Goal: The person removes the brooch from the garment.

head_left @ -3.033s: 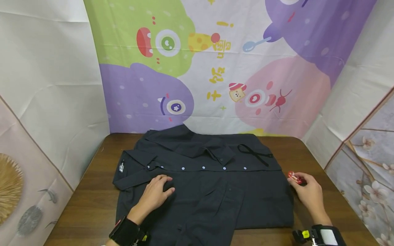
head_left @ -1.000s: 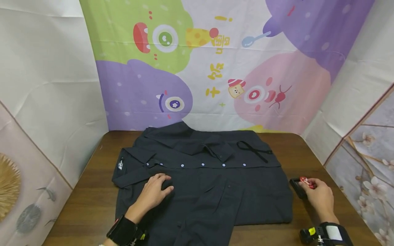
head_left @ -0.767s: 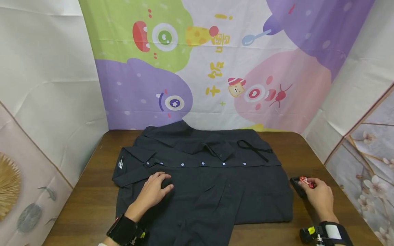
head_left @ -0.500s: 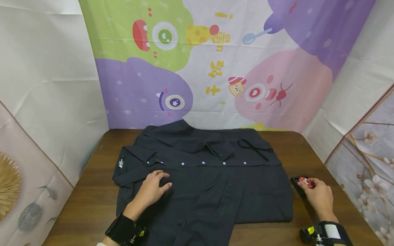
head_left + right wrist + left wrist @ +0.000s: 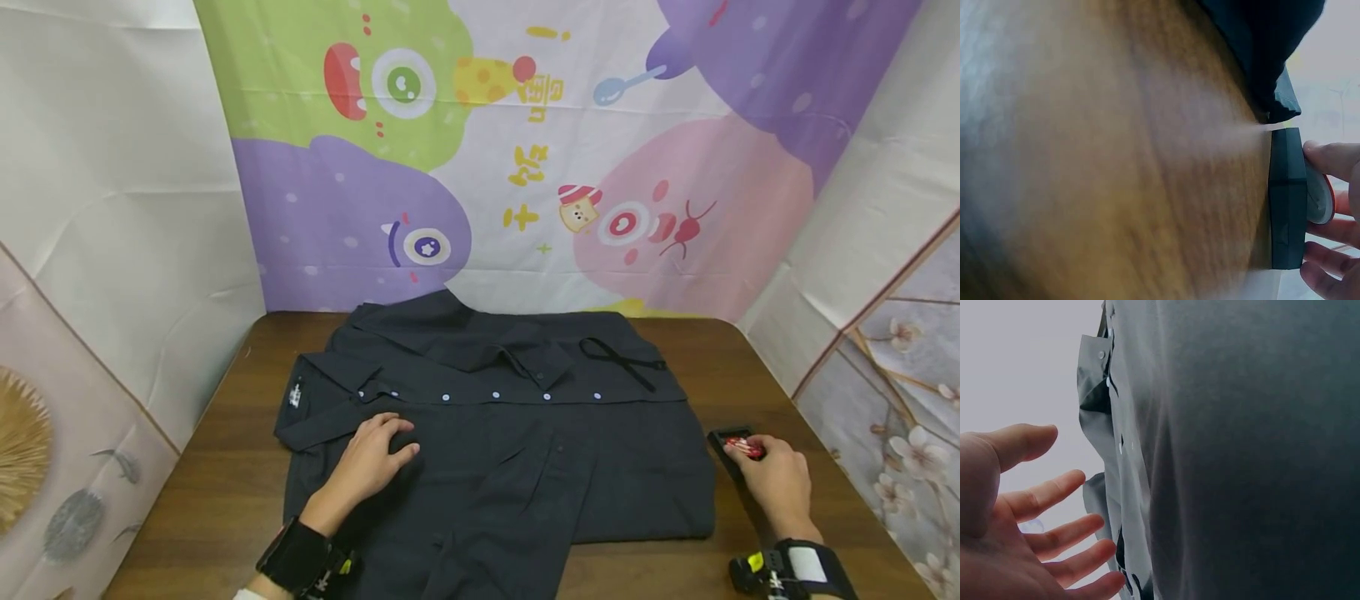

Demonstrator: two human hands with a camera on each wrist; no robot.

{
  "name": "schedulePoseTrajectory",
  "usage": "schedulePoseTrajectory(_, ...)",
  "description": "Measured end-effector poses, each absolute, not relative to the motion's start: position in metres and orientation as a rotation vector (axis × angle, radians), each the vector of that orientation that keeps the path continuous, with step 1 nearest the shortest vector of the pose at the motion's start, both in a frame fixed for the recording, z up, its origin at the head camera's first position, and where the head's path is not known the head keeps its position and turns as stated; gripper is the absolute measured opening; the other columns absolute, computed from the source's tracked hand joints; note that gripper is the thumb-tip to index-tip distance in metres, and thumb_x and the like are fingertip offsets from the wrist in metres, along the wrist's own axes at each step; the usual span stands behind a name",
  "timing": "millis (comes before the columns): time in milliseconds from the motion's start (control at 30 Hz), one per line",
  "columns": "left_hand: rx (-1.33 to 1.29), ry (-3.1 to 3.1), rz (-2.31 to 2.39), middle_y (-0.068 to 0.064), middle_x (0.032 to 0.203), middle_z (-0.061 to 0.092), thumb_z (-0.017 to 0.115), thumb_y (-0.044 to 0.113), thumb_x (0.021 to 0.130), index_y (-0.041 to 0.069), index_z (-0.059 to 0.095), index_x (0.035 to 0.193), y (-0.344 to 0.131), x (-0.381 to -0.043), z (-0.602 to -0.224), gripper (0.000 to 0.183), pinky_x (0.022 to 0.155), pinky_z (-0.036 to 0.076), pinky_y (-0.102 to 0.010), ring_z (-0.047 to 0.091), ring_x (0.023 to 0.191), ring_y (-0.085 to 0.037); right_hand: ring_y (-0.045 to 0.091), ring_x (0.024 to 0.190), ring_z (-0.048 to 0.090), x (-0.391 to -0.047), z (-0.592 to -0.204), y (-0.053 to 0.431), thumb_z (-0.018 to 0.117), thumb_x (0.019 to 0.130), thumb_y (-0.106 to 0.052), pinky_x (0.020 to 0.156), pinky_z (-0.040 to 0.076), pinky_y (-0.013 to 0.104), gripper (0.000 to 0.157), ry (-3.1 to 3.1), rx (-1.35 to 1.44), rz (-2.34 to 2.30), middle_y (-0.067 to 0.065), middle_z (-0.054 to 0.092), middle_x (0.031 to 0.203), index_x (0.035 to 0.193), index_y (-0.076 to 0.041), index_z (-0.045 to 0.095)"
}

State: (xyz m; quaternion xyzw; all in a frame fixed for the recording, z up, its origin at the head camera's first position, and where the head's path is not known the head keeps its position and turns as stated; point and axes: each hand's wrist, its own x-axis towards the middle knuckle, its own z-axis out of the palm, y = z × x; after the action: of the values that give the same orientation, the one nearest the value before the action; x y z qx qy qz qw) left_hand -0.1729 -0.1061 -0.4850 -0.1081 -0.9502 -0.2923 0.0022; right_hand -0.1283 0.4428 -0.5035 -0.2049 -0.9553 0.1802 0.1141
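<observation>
A dark button-up shirt (image 5: 517, 467) lies spread on the wooden table, its row of pale buttons running crosswise. My left hand (image 5: 372, 458) is over the shirt's left part with fingers relaxed, holding nothing; the left wrist view shows the spread fingers beside the cloth. At the shirt's right edge sits a small black open box (image 5: 720, 438). My right hand (image 5: 780, 483) pinches a small red-and-white object (image 5: 744, 448) at that box. In the right wrist view the object looks like a rounded piece (image 5: 1320, 199) with a red rim, against the box's side; its kind is unclear.
A thin black cord (image 5: 622, 362) lies looped on the shirt's upper right. Bare wooden table (image 5: 795, 433) shows around the shirt. Behind hangs a cartoon-printed cloth (image 5: 517, 250), with pale sheets at both sides.
My right hand has moved right and nearer to me, off the shirt's edge, and the black box now shows. The red-and-white object has sunk lower into the box. The left hand barely shifted.
</observation>
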Motion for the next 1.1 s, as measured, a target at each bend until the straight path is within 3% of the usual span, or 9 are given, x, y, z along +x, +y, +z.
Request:
schedulePoseTrajectory(300,-0.338,-2.992,-0.922,-0.021,0.13,0.051,0.066,0.026,0.083,0.008,0.064,0.111,-0.1066,-0.1719,-0.4862,0.033,0.096,0.037,-0.059,0.043,0.12,-0.039,0.051,0.094,0.049,-0.1279,-0.5038,0.4432,0.066,0.083,-0.034,0.076,0.039,0.061,0.052,-2.808,-0.605,0.533,0.037,0.055,0.111,0.109,0.009,0.057)
schedulePoseTrajectory(1100,-0.312,-3.035,-0.934,-0.022,0.134,0.048,0.066,0.026,0.084,0.007,0.061,0.115,-0.1088,-0.176,-0.485,0.037,0.099,0.036,-0.059,0.041,0.123,-0.04,0.053,0.089,0.052,-0.128,-0.5003,0.4415,0.069,0.079,-0.025,0.07,0.041,0.06,0.044,-2.795,-0.502,0.485,0.038,0.056,0.103,0.105,0.009,0.059)
